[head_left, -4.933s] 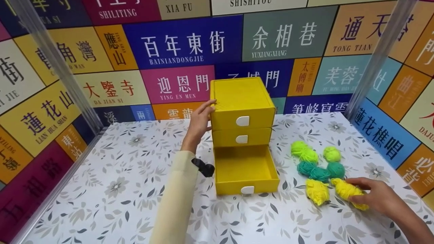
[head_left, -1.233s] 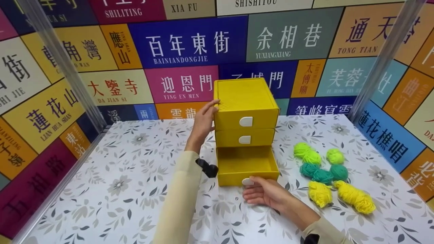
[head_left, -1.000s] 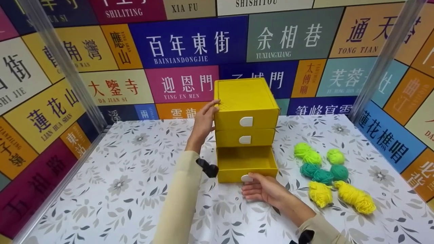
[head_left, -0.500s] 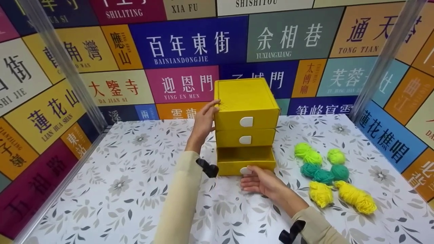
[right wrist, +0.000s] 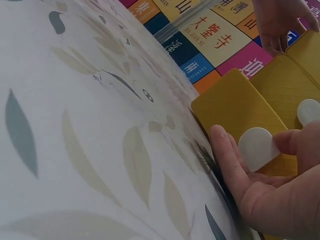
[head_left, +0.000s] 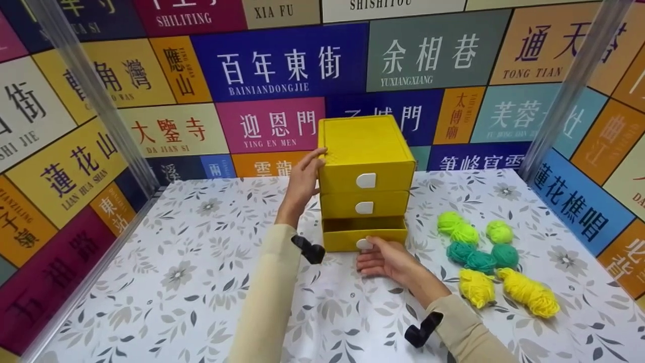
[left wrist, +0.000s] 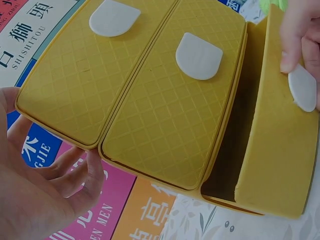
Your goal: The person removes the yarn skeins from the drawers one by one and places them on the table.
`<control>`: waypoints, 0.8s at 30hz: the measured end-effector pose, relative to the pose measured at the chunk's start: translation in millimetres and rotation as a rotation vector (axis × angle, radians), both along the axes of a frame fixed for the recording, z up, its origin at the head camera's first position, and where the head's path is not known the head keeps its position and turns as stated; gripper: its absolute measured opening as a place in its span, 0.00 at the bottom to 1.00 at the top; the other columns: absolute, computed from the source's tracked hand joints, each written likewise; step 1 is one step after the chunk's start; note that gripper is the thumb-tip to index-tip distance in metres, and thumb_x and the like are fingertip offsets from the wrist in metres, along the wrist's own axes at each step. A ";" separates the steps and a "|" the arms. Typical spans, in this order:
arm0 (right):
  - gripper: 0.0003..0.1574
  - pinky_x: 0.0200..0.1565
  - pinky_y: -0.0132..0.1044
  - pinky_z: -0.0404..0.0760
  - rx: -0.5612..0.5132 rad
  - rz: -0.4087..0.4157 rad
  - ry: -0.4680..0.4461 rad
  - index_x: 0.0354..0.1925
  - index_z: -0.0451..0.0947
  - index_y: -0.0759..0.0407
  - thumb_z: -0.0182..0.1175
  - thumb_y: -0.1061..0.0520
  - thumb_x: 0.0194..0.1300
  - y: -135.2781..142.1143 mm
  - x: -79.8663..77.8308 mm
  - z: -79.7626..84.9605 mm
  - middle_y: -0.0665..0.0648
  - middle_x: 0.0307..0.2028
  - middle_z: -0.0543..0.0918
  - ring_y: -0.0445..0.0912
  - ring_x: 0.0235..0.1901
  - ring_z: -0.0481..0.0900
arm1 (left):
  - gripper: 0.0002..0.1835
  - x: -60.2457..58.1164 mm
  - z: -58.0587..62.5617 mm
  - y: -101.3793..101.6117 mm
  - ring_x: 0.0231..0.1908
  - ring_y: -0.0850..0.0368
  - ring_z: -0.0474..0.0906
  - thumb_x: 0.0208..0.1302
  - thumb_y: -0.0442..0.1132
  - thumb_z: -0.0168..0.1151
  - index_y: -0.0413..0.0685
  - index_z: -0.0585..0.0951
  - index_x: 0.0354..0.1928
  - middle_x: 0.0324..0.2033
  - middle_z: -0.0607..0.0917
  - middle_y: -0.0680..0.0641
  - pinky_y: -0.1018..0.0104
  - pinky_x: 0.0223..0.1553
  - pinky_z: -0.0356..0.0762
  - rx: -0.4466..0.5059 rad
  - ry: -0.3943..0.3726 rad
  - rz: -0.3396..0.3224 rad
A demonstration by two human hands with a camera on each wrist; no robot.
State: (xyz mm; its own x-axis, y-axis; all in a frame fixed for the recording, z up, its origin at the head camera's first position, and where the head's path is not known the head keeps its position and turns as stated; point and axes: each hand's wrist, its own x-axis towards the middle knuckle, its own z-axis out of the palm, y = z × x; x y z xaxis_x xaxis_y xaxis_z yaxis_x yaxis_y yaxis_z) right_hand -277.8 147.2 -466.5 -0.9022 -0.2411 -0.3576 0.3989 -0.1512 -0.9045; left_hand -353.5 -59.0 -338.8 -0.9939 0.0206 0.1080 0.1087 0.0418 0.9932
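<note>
A yellow cabinet (head_left: pixel 363 138) with three stacked drawers stands at the table's middle. Its bottom drawer (head_left: pixel 340 241) sticks out a short way, while the upper two are flush. My left hand (head_left: pixel 301 184) rests against the cabinet's upper left side, fingertips on its edge. With the thumb, my right hand (head_left: pixel 390 259) presses on the bottom drawer's white tab (right wrist: pixel 256 149); its other fingers extend loosely below the tab. The left wrist view shows a dark gap behind the drawer front (left wrist: pixel 280 135); the drawer's floor is hidden.
Right of the cabinet lie lime green yarn balls (head_left: pixel 500 232), teal yarn balls (head_left: pixel 505 255) and two yellow yarn bundles (head_left: pixel 530 293). A floral cloth covers the table (head_left: pixel 176 275). Sign-printed panels (head_left: pixel 277 60) rise behind, with clear posts at both sides.
My right hand has left the yellow yarn bundle and moved to the bottom drawer's tab. The drawer has slid most of the way inward. My left hand keeps its place on the cabinet.
</note>
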 end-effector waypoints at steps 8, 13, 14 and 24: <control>0.34 0.38 0.41 0.89 0.011 -0.012 -0.027 0.61 0.66 0.80 0.48 0.48 0.77 0.7 -7.9 3.9 0.64 0.37 0.87 0.51 0.34 0.88 | 0.20 -0.3 -0.4 -0.5 0.65 0.48 0.72 0.75 0.44 0.49 0.61 0.78 0.64 0.69 0.73 0.49 0.36 0.60 0.75 0.000 0.007 0.004; 0.35 0.38 0.41 0.89 0.008 -0.009 -0.013 0.61 0.66 0.80 0.49 0.48 0.77 2.0 -14.4 3.0 0.63 0.37 0.87 0.50 0.33 0.88 | 0.20 0.0 -0.6 0.0 0.64 0.46 0.73 0.75 0.44 0.49 0.61 0.77 0.65 0.69 0.73 0.48 0.35 0.60 0.76 -0.012 0.021 0.004; 0.35 0.37 0.41 0.89 0.008 -0.008 -0.008 0.61 0.66 0.81 0.49 0.48 0.76 2.2 -15.6 2.7 0.63 0.37 0.87 0.50 0.33 0.88 | 0.20 0.5 -0.5 0.1 0.64 0.46 0.72 0.75 0.44 0.49 0.61 0.77 0.65 0.69 0.73 0.48 0.35 0.59 0.76 -0.014 0.024 0.004; 0.36 0.40 0.42 0.89 0.046 -0.031 -0.005 0.62 0.66 0.81 0.49 0.48 0.76 -1.8 -24.6 1.2 0.66 0.44 0.86 0.50 0.35 0.88 | 0.20 1.5 -1.8 -0.2 0.68 0.47 0.69 0.76 0.44 0.47 0.61 0.77 0.66 0.70 0.72 0.49 0.36 0.60 0.75 -0.011 0.030 -0.001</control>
State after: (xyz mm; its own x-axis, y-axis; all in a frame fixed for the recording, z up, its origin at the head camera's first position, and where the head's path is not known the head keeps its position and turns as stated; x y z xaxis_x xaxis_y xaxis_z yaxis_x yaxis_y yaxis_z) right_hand -302.4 145.3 -465.3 -0.9070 -0.1966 -0.3724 0.3995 -0.1222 -0.9086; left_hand -352.0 -59.3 -340.7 -0.9902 0.0233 0.1379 0.1390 0.0529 0.9889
